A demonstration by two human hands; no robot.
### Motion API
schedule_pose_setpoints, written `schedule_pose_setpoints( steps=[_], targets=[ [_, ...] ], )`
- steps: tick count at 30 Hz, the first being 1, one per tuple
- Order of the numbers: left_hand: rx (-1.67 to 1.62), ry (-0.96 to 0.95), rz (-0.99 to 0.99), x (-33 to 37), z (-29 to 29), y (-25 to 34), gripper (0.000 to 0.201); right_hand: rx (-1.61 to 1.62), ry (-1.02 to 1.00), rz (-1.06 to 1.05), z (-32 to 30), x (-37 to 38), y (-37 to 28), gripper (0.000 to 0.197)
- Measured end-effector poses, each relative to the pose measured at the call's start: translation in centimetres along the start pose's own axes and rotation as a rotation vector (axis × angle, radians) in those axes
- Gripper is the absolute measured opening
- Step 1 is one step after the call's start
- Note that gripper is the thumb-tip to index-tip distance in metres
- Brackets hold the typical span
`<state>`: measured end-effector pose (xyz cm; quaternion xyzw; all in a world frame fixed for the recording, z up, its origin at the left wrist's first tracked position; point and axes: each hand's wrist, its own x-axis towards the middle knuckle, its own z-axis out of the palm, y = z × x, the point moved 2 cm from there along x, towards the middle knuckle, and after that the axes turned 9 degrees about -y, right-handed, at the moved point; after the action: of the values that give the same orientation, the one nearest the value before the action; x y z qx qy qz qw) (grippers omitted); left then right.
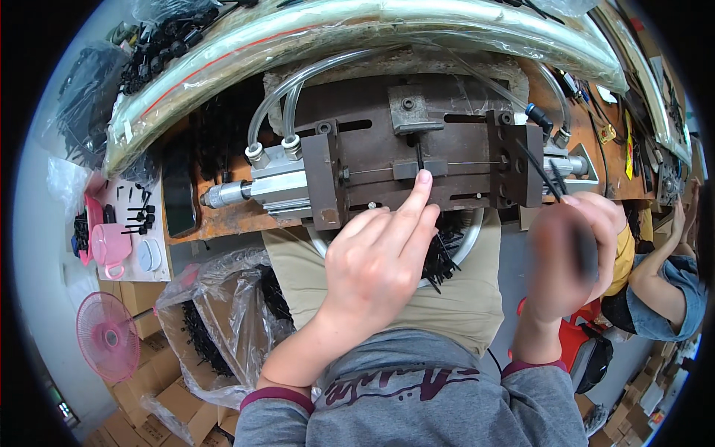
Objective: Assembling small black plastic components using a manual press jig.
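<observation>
Cluttered counter [223, 220] carries a rusty press fixture [417, 160] at centre frame, where the left hand [380, 257] pins a thin black pin [419, 155], light, stiff, best pinched mid-shaft; right hand [570, 257], blurred, grip closed on black ties [540, 170].

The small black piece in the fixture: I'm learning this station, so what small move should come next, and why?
Probably lift the left hand clear. Its index finger presses the small black piece into the slot of the metal fixture, while the right hand holds more black pieces nearby.
</observation>
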<state>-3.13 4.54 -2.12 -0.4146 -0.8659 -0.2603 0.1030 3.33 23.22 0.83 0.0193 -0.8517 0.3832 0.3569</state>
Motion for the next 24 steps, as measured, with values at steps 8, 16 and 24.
schedule_pose_setpoints(
  steps=[8, 16, 24],
  targets=[
    [0.007, -0.053, -0.038, 0.1, -0.5, -0.1, 0.028, -0.234, -0.17, -0.347, 0.1, -0.6, -0.8, 0.046],
    [-0.649, 0.113, 0.006, -0.3, -2.6, 1.6, 0.039, -0.286, -0.264, -0.566, 1.9, -0.9, -1.0, 0.042],
    [-0.489, 0.107, -0.012, -1.0, -2.5, 2.0, 0.04, -0.212, -0.258, -0.608, 3.4, -1.0, -0.5, 0.042]
  ],
)
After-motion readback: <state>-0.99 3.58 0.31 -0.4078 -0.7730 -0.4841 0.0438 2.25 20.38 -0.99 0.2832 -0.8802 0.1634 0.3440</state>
